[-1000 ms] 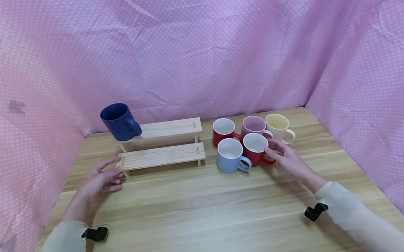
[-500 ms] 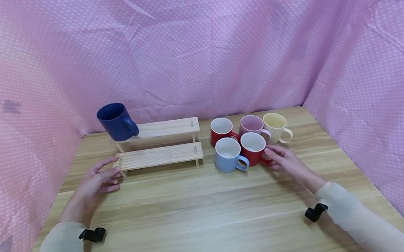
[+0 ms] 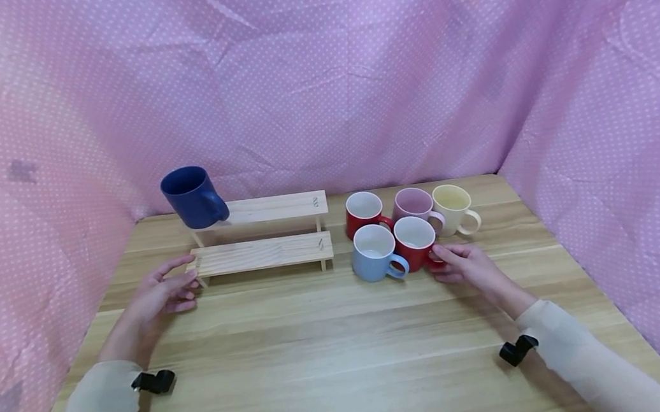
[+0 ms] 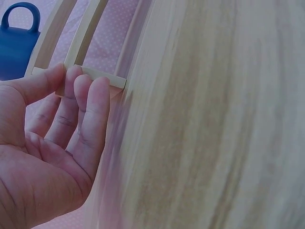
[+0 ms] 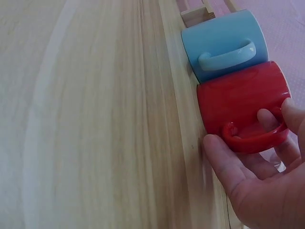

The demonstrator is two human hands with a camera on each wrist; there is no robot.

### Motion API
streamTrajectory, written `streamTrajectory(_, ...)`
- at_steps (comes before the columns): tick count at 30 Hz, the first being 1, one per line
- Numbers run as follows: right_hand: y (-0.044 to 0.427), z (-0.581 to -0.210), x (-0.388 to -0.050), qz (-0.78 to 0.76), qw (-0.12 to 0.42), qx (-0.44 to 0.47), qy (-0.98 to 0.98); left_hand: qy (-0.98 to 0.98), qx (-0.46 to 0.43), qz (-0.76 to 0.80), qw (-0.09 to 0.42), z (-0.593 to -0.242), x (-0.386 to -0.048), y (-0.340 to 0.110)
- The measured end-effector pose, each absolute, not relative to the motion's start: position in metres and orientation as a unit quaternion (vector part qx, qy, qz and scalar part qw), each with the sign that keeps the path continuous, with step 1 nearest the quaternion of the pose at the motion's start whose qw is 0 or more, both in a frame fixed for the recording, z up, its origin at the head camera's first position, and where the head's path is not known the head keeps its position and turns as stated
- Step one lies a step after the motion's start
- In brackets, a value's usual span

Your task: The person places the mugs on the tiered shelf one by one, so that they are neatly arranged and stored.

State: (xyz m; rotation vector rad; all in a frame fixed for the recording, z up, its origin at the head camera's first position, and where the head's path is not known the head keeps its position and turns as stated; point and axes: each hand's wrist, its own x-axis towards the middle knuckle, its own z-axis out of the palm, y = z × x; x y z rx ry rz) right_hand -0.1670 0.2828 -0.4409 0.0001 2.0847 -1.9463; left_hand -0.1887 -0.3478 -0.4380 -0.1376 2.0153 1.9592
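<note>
Right hand [image 3: 465,267]: grasps nearer red mug [image 3: 409,258] by its handle [image 5: 255,144]; mug at ten o'clock, handle toward four.
Left hand [image 3: 160,293]: pinches lower shelf [image 3: 264,255]; its length runs toward three.

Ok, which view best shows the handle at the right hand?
Right wrist: the red handle sits close up, only partly covered by the right hand. Head shows it small, mostly hidden; left wrist, not at all.
</note>
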Motion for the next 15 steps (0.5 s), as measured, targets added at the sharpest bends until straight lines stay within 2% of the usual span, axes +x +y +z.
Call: streamTrajectory(15,0.2796,-0.4399,-0.1636,-0.689,0.129,-0.006,0.713,0.703,-0.059,0.69,0.163,-0.4363,-0.189,-0.3463)
